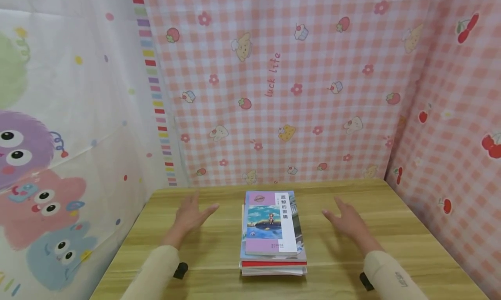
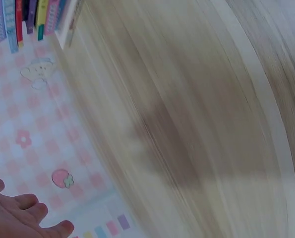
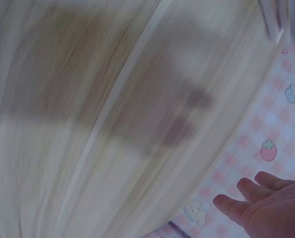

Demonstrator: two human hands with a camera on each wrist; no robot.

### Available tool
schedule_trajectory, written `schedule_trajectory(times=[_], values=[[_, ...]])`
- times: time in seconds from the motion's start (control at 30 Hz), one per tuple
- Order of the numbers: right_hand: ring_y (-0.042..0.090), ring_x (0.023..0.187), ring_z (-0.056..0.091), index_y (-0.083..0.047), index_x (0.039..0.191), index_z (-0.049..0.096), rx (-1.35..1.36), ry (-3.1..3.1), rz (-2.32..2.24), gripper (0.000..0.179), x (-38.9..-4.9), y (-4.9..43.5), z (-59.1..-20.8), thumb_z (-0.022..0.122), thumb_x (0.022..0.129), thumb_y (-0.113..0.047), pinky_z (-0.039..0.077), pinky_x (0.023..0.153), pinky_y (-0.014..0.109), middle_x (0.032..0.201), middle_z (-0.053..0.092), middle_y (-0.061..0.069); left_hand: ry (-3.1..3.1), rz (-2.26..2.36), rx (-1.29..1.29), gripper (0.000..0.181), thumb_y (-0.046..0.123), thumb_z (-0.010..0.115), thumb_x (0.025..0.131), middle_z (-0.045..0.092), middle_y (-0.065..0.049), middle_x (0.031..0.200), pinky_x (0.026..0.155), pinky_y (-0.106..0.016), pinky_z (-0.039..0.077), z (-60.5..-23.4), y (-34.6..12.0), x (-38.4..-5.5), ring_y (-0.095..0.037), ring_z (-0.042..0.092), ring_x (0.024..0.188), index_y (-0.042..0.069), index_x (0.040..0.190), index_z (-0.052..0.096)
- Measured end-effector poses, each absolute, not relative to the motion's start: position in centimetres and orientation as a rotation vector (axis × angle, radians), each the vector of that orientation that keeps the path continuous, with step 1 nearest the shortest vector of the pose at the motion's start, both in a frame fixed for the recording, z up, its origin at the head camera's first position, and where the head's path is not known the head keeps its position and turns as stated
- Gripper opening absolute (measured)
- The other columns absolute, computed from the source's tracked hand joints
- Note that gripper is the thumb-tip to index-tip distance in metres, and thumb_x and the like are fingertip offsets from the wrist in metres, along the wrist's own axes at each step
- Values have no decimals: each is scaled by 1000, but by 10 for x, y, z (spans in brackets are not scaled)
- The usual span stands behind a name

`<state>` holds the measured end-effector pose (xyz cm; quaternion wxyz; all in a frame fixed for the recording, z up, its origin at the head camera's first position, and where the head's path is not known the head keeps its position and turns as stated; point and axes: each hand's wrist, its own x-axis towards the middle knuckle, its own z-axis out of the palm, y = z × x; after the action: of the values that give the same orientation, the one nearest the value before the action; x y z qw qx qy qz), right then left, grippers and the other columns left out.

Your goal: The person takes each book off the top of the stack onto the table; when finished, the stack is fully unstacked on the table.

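Observation:
A stack of several books (image 1: 270,230) lies on the wooden table, its top one a lilac paperback with a blue sea picture and a white title strip. To the left of the stack, my left hand (image 1: 189,217) is held apart from it with fingers spread and nothing in them. My right hand (image 1: 346,221) mirrors it on the other side, thumb pointing toward the books, also holding nothing. In the left wrist view the fingers (image 2: 33,208) are loosely extended. The right wrist view has the fingers (image 3: 256,193) stretched out, with book spines (image 3: 281,20) at the top corner.
The wooden table (image 1: 156,230) has its back edge against a pink checked curtain (image 1: 274,117). A white curtain with cartoon figures (image 1: 58,161) hangs at the left, and another checked curtain (image 1: 450,139) with cherries hangs at the right.

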<state>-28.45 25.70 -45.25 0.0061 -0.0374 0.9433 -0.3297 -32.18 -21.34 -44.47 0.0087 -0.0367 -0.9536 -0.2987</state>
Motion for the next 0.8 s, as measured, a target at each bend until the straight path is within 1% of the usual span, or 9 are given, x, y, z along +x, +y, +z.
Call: schedule_trajectory(times=[0.1, 0.2, 0.27, 0.33, 0.43, 0.63, 0.8], values=[[60, 137, 17, 7, 155, 10, -111, 2911, -1118, 85, -285, 249, -456, 46, 103, -49, 18, 109, 69, 152, 16, 40, -2946, -1052, -112, 108, 74, 47, 90, 6, -31, 160, 110, -71, 7, -446, -205, -321, -52, 7, 145, 0, 158, 6], [58, 139, 17, 3, 156, 10, -64, 2857, -1200, 84, -285, 239, -457, 44, 103, -53, 18, 110, 67, 155, 15, 36, -2904, -1158, -119, 105, 71, 50, 91, 10, -30, 160, 112, -69, 10, -448, -198, -320, -50, 10, 145, 0, 157, 10], [58, 138, 20, 1, 157, 12, -51, 2839, -1242, 83, -285, 232, -457, 43, 103, -53, 21, 109, 67, 155, 16, 35, -2871, -1226, -132, 104, 68, 52, 91, 12, -30, 159, 113, -66, 12, -449, -193, -319, -49, 12, 145, -1, 157, 11], [57, 137, 23, 0, 157, 15, -52, 2816, -1303, 79, -283, 225, -455, 45, 103, -49, 24, 109, 67, 154, 20, 36, -2843, -1284, -153, 103, 66, 54, 92, 14, -31, 159, 114, -64, 14, -450, -188, -319, -49, 13, 145, -3, 156, 13], [56, 135, 29, 0, 156, 20, -79, 2784, -1387, 71, -281, 216, -455, 49, 104, -39, 30, 106, 66, 150, 26, 39, -2807, -1371, -178, 101, 62, 57, 93, 17, -32, 158, 115, -62, 16, -453, -179, -318, -49, 16, 144, -6, 155, 14], [53, 133, 38, -1, 154, 29, -90, 2734, -1481, 63, -279, 201, -458, 54, 103, -30, 39, 103, 62, 144, 36, 39, -2758, -1560, -160, 99, 61, 59, 92, 28, -31, 154, 111, -61, 27, -455, -160, -314, -47, 27, 141, -2, 156, 17], [51, 131, 42, -1, 152, 35, -80, 2719, -1534, 60, -276, 189, -464, 57, 102, -25, 41, 101, 61, 142, 42, 38, -2729, -1682, -141, 95, 58, 61, 92, 32, -29, 152, 109, -60, 32, -457, -146, -308, -46, 32, 139, 1, 157, 20]])
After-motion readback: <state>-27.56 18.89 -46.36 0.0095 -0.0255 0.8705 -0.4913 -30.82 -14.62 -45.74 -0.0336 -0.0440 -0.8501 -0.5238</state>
